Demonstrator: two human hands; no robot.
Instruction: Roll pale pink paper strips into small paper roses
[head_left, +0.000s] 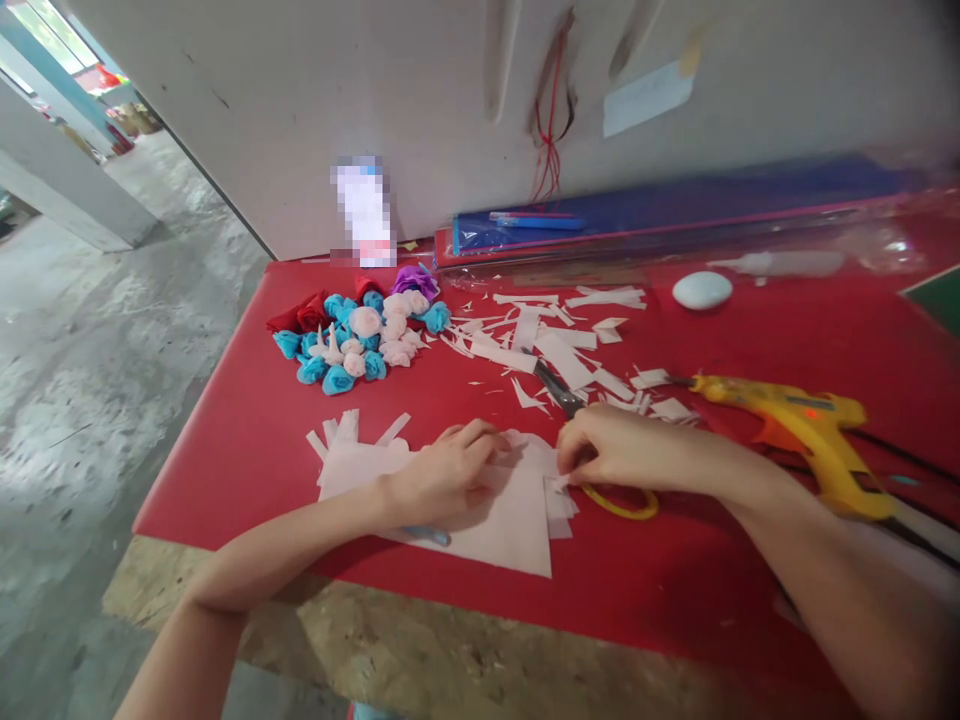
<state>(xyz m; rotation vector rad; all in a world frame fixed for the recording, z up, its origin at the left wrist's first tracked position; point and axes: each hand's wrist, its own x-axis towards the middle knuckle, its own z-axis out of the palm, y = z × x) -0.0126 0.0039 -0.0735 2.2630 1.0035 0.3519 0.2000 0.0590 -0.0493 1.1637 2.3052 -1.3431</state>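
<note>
My left hand (450,475) rests on a pale pink paper sheet (517,540), its fingers loosely bent and apart. At the sheet's right edge, my right hand (600,445) pinches a small piece of pale pink paper (561,483). Thin paper strips (561,520) stick out from beneath that edge, and more strips (341,430) fan out at the left end. Scissors (624,508) with a yellow handle lie partly hidden under my right hand, blades pointing away. A blue pen-like stick (427,535) shows below my left hand.
Blue, pink, red and purple paper flowers (337,378) are heaped at the back left. Paper scraps (562,355) spread across the red tabletop (225,440). On the right lie a yellow glue gun (787,410) and a white egg-shaped object (702,290). A blurred-out phone-like screen (365,210) leans behind.
</note>
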